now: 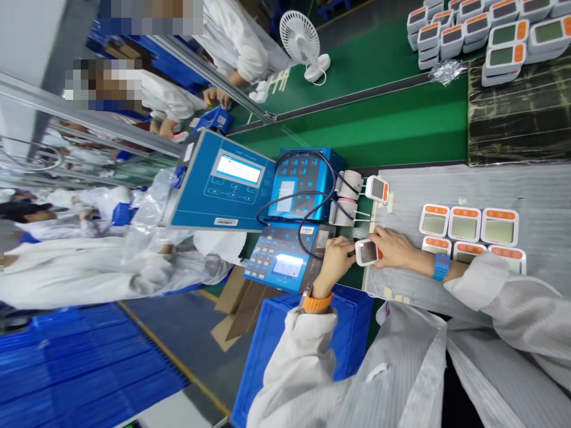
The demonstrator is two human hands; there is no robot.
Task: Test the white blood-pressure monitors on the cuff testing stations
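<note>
A worker's two bare hands meet over the tabletop (410, 139) around a small white device (366, 252) with a dark screen. The right hand (392, 248), above a blue wristband (441, 266), has its thumb and fingers closed on the orange end; the left hand (338, 260), above an orange wristband (317, 303), bends its fingers at the opposite end, though whether they pinch the device or a small dark part beside it cannot be told. The device lies directly between the two hands, its long axis running from one to the other with a slight tilt, and both are about equally near. Just beyond it, farther from the worker's body, two pale prongs (362, 213) reach out from a white holder (344, 212), which stands past the left hand's fingertips. A second unit (377, 189) sits farther out at a neighbouring holder (350, 183). To the right hand's right, two rows of units (464, 226) line the gray mat (446, 185), the lower row partly behind the forearm; blue testers (292, 205) stand beyond the left hand.
</note>
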